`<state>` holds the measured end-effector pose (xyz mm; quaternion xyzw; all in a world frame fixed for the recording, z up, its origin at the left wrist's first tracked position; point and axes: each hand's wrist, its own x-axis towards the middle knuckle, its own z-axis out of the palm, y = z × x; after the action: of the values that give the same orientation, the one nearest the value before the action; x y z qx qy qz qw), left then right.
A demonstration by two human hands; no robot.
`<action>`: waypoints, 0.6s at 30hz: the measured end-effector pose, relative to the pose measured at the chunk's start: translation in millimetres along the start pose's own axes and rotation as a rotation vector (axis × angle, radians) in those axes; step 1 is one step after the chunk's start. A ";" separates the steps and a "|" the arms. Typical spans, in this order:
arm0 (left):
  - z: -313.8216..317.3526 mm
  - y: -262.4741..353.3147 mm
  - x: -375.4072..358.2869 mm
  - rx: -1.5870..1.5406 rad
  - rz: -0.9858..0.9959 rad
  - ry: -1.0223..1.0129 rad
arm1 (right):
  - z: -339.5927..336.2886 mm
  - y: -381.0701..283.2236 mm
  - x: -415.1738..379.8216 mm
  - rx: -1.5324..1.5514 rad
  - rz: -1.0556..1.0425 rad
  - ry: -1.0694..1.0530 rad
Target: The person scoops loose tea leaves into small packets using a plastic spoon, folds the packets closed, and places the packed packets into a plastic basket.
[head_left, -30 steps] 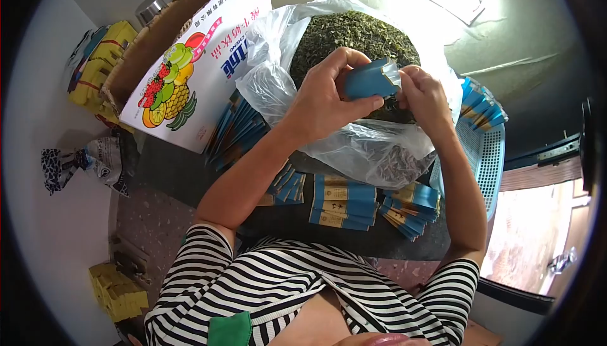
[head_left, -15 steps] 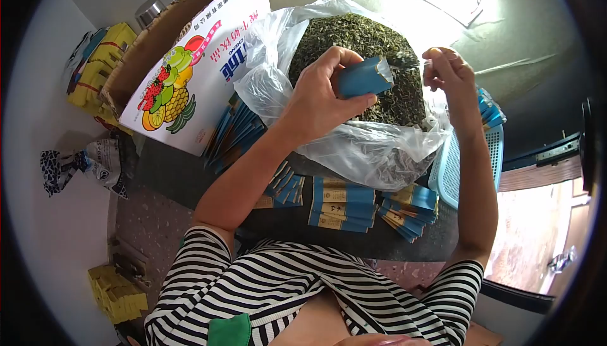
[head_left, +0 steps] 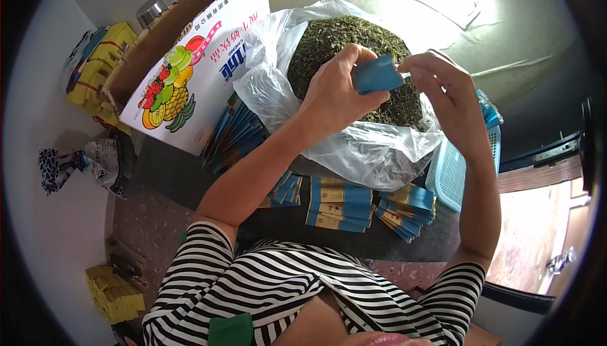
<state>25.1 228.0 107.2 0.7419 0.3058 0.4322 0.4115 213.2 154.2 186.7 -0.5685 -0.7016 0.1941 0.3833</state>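
Note:
My left hand (head_left: 332,93) is closed around a small blue packet (head_left: 377,75), thumb below and fingers above. The packet's open end points right, over a heap of dried tea leaves (head_left: 329,37) in a clear plastic bag (head_left: 379,156). At that open end is my right hand (head_left: 450,90), its fingers bent and brought together at the packet's mouth. Whatever those fingertips hold is too small to make out. Flat blue-and-gold packets (head_left: 338,203) lie in a row on the dark table below the bag, with another fanned bunch (head_left: 404,213) beside them.
A white carton (head_left: 196,67) printed with fruit stands left of the bag, with more blue packets (head_left: 235,137) against it. To the right sits a light-blue basket (head_left: 450,178) with packets behind it. Yellow bundles (head_left: 101,74) are at the far left.
My right hand has come down and left to the packet's mouth. The left hand and packet have shifted slightly right.

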 end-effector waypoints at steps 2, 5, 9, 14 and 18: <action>-0.5 -1.4 -0.7 -0.044 -0.039 0.002 | -1.4 -8.5 -2.9 -0.100 -0.188 0.038; -3.3 -5.0 -1.3 -0.041 -0.032 0.022 | -14.2 0.0 -6.0 0.006 -0.073 0.165; -10.2 -2.1 -4.6 -0.034 0.019 0.058 | -22.7 27.6 3.1 -0.083 0.058 0.236; -20.2 -3.3 -7.7 -0.023 0.076 0.075 | 9.6 67.0 18.4 -0.375 0.138 0.102; -23.8 -2.7 -9.6 -0.079 0.017 0.050 | 46.0 78.2 35.0 -0.090 0.264 0.059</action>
<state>-0.7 229.8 107.9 0.7167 0.2923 0.4658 0.4289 227.0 216.6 113.4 -0.6779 -0.6171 0.1943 0.3492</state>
